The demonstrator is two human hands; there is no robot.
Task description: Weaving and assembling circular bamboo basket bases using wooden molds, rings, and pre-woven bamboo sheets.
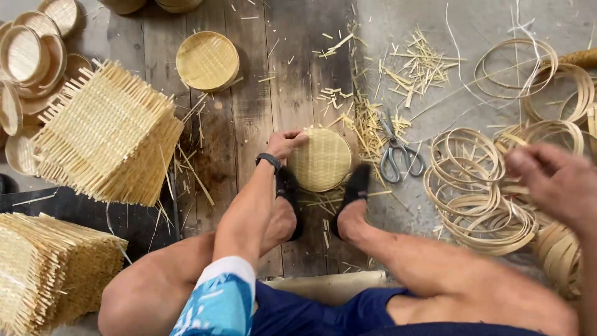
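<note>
Your left hand [285, 143] curls its fingers over the rim of a light, springy round woven bamboo tray [321, 160], while your blurred right hand [553, 180], grip unclear, hovers above thin bamboo hoops [479, 199].

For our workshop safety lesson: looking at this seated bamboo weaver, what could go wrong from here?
1. The grey-handled metal scissors lie on the floor beside the right foot; a shift could catch them.
2. The left hand alone steadies the round woven bamboo disc, which might slip.
3. The right hand is among thin bamboo strip hoops; edges could cut.
</note>
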